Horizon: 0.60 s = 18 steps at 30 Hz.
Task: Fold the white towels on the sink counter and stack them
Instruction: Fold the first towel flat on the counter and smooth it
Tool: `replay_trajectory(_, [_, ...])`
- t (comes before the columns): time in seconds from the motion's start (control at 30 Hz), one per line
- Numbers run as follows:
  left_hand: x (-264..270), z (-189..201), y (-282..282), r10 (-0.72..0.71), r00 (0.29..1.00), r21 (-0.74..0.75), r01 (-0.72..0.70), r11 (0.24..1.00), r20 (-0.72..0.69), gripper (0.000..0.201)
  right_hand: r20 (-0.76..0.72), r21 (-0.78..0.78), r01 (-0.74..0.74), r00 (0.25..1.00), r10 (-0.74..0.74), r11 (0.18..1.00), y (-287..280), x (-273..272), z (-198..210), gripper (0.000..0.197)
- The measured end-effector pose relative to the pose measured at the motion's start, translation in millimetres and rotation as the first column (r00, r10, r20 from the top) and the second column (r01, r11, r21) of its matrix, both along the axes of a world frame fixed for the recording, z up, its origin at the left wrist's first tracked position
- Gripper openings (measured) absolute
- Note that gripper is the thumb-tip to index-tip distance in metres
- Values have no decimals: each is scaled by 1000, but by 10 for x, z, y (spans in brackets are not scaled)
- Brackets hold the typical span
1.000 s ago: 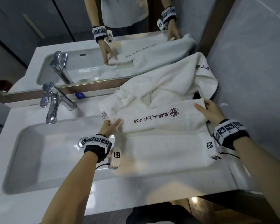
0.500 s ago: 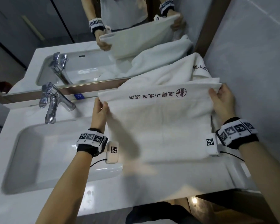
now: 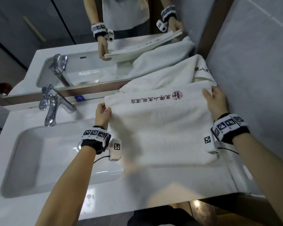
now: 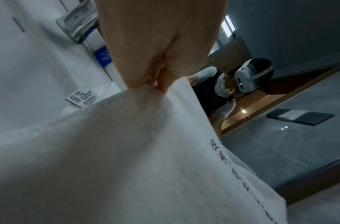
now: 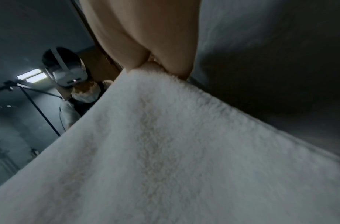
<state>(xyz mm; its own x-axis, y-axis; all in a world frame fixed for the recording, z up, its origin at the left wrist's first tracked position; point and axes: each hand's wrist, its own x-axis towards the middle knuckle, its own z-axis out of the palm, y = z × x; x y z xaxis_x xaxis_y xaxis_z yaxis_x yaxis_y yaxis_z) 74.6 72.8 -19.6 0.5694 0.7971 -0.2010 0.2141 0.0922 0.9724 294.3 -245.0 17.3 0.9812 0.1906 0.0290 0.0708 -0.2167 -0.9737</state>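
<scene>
White sink counter (image 3: 153, 198), folded towel (image 3: 162, 128) lifted above its right end.
Our left hand (image 3: 103, 114) and right hand (image 3: 216, 101) pinch its far corners; since half a second ago it has tipped flatter, over the crumpled towel (image 3: 178, 74).

White towel (image 3: 158, 128) with maroon lettering, white counter (image 3: 104, 201), chrome faucet (image 3: 54, 105)

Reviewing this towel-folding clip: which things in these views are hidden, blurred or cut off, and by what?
- Head view: the held towel covers the counter beneath it, and its near hem is motion-blurred.
- Head view: the second towel behind is partly hidden, its lettering cut off by folds.
- Left wrist view: the left hand hides its own fingertips; the care label is too small to read.
- Right wrist view: the right hand and towel block the counter.
</scene>
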Motion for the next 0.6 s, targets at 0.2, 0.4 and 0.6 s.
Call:
replay_trajectory(0.2, [75,-284,65,-110,954,-67,95,993,-279,31,-132,-187,-28,991,3,982,55,166,-151,35])
replay_trajectory(0.4, [-149,-504,-107,-267,851,-120,239,964,-452,27,-295,-263,-100,955,19,960,-246,-129,-444,24])
replay_trajectory(0.6, [-426,-632,-328,-236,849,-133,197,971,-473,21,-266,-329,-86,964,-4,941,-448,-422,-628,25])
